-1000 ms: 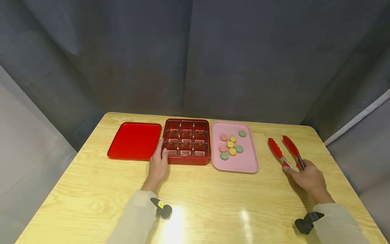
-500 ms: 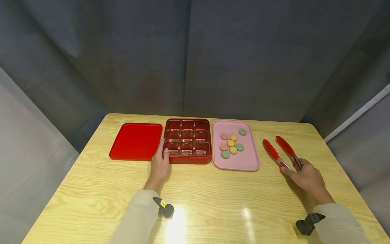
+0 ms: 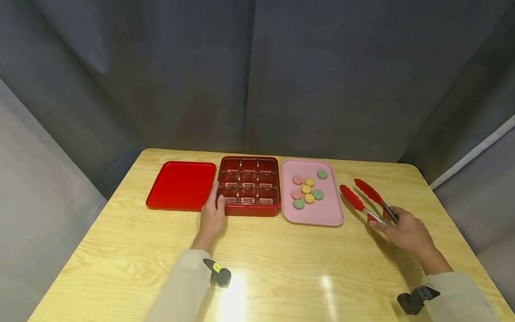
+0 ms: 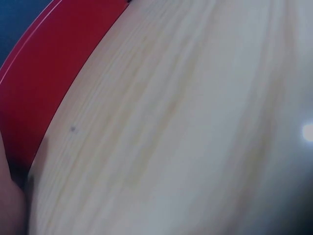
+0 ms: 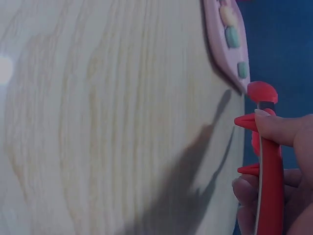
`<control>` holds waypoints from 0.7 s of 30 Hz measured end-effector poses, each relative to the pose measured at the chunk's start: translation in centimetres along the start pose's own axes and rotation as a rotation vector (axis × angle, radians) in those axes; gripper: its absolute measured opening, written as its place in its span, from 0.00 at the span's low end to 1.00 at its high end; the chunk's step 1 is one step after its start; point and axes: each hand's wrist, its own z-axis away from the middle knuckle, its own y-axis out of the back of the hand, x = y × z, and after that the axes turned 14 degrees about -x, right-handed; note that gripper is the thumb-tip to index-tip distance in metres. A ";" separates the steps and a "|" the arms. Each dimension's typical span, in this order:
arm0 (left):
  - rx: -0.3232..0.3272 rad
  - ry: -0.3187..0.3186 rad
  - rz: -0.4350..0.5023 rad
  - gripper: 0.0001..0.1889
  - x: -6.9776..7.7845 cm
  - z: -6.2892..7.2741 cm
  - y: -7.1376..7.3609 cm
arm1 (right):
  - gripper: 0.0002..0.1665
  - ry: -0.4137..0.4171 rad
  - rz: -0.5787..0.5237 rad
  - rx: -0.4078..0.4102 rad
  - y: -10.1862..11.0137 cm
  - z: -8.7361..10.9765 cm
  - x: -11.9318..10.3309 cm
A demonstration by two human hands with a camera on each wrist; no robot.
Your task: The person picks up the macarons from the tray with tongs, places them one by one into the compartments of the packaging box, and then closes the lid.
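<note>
In the head view my left hand rests at the near left corner of a red box, fingers straight along its side and thumb at the front. A clear insert divides the box into several square compartments. At the right, my right hand grips a pair of red-tipped tongs by their handles, above the table with the tips spread apart. These tips point toward a pink tray. Several small round macaron-like sweets in pink, yellow and green lie on the tray. The right wrist view shows thumb and fingers around the tongs' red handle.
A flat red lid-like square lies left of the box. All of it stands on a light wooden table, toward its back edge. Dark grey curtains hang behind and at the sides.
My right hand has moved the tongs a little left toward the pink tray. The left hand keeps its place at the box, and the whole view shifts slightly.
</note>
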 end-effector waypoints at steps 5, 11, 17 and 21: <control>0.018 -0.008 -0.004 0.26 0.0 0.2 0.0 | 0.52 0.058 0.017 0.013 -0.4 0.1 -2.1; 0.003 0.005 0.000 0.26 0.0 0.2 0.1 | 0.49 0.099 0.075 -0.008 -0.5 -0.1 -3.9; 0.011 -0.002 0.018 0.26 0.2 0.1 0.1 | 0.46 0.103 0.114 -0.015 -0.5 -0.8 -4.8; 0.007 -0.005 0.020 0.26 0.1 0.1 0.0 | 0.46 0.080 0.111 -0.044 -0.7 -1.0 -5.0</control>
